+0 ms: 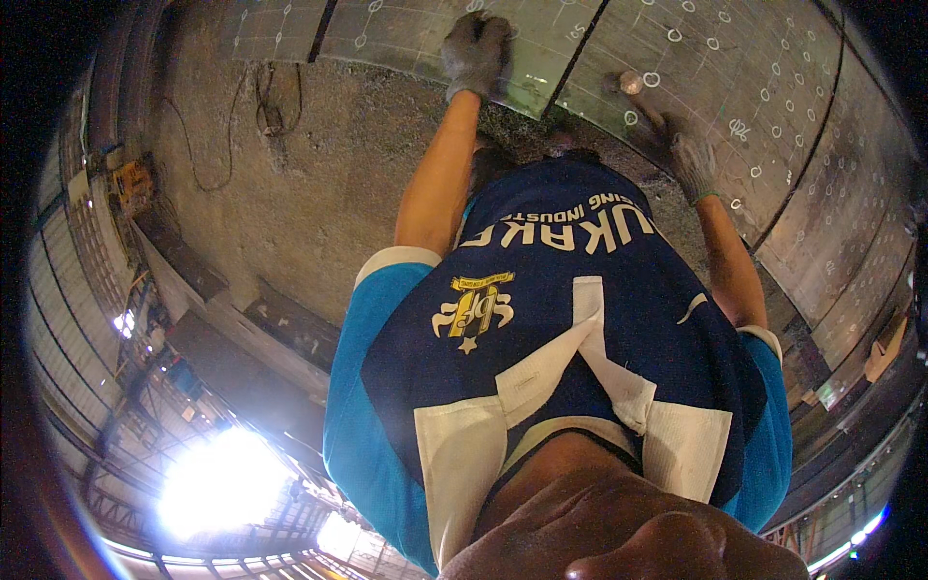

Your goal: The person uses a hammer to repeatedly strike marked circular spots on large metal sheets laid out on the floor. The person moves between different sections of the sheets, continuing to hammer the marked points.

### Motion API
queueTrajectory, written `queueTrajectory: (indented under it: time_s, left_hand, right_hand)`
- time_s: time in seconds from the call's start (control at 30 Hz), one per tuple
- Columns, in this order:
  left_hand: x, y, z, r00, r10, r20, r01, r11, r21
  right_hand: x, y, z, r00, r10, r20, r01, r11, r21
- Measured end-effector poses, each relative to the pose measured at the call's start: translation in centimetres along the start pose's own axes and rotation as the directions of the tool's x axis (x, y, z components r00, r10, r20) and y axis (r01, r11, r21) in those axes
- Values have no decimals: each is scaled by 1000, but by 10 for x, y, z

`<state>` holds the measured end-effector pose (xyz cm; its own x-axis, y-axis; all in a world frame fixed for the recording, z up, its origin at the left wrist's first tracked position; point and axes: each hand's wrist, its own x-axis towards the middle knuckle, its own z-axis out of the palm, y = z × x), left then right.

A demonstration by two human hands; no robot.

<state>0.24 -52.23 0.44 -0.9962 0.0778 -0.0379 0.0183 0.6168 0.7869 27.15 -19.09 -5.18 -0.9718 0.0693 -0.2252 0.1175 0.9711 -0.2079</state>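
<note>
My left hand (pixel 476 53), in a grey work glove, is closed in a fist on a dark metal plate (pixel 396 37) near its front edge. Whatever that fist may grip is hidden beneath the fingers. To the right, my gloved right hand (pixel 692 162) is wrapped round the handle of a hammer (pixel 631 84). Its round, shiny face shows over a neighbouring metal plate (pixel 710 92), apart from my left hand. White chalk circles, thin lines and marks cover both plates.
Narrow dark gaps separate the plates, and another marked plate (pixel 860 203) lies at the far right. A thin cable (pixel 230 179) curls over the rough floor (pixel 319 155) to the left. Beyond it are a yellow-orange machine (pixel 132 186) and long steel pieces (pixel 184 256).
</note>
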Motion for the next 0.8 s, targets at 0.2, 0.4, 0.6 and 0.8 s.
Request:
queueTrajectory:
  time_s: [0.2, 0.4, 0.6, 0.8]
  left_hand:
    - [4, -8, 8, 996, 76, -46, -73, 996, 52]
    - [6, -35, 28, 977, 209, -38, -208, 978, 10]
    - [0, -23, 22, 991, 133, 11, -133, 991, 13]
    - [21, -47, 32, 941, 326, -94, -307, 936, 172]
  right_hand:
    - [11, -50, -66, 983, 107, 146, -153, 925, 347]
    - [113, -108, -145, 990, -114, 85, 2, 609, 793]
    - [207, -129, -144, 731, -424, -535, 561, -74, 825]
    - [146, -130, -123, 966, -223, -130, 258, 812, 523]
